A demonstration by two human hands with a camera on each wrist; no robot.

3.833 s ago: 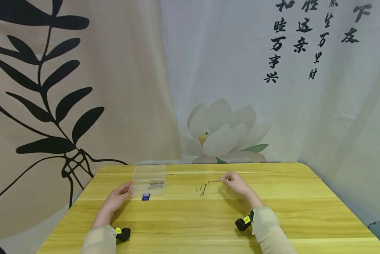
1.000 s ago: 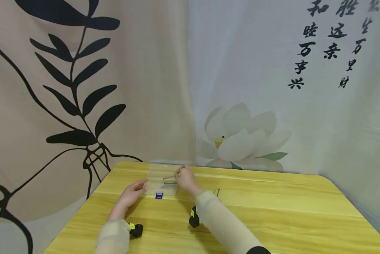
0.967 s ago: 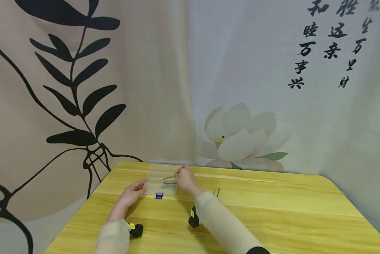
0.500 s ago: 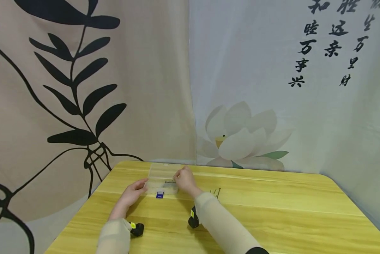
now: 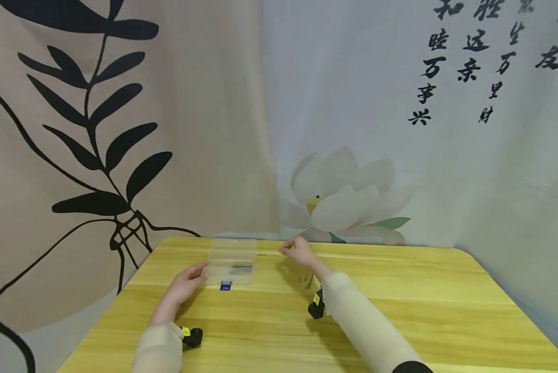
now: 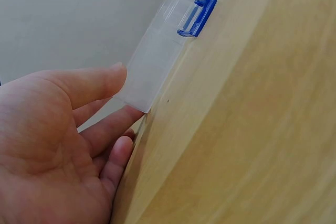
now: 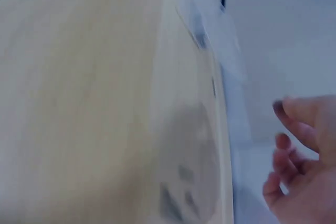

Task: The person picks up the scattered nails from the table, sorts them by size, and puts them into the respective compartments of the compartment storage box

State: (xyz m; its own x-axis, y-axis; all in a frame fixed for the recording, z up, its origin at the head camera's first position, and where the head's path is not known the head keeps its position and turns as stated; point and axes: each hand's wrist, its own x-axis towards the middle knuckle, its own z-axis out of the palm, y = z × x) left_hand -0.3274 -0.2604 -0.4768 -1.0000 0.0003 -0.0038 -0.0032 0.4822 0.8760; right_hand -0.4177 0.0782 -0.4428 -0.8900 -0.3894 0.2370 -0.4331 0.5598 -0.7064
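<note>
A clear plastic box (image 5: pixel 229 277) with a blue latch (image 6: pixel 199 18) lies on the table, its lid folded back. Several dark, thin pieces like screws or nails (image 5: pixel 242 267) lie inside at the right. My left hand (image 5: pixel 185 285) holds the box's left end; in the left wrist view the thumb is at its upper edge and fingers are at its lower corner. My right hand (image 5: pixel 301 252), right of the box above the table, has loosely bent fingers with nothing between them. Below it lie several more thin pieces (image 5: pixel 309 282), blurred in the right wrist view.
One thin piece (image 5: pixel 261 255) lies just right of the open lid. The wooden table (image 5: pixel 269 331) ends at a back edge close behind the box. A printed curtain (image 5: pixel 218 129) hangs behind it.
My right hand brought a long thin piece from the right to the box and let go of it there. It has since moved back right, empty. My left hand has stayed at the box.
</note>
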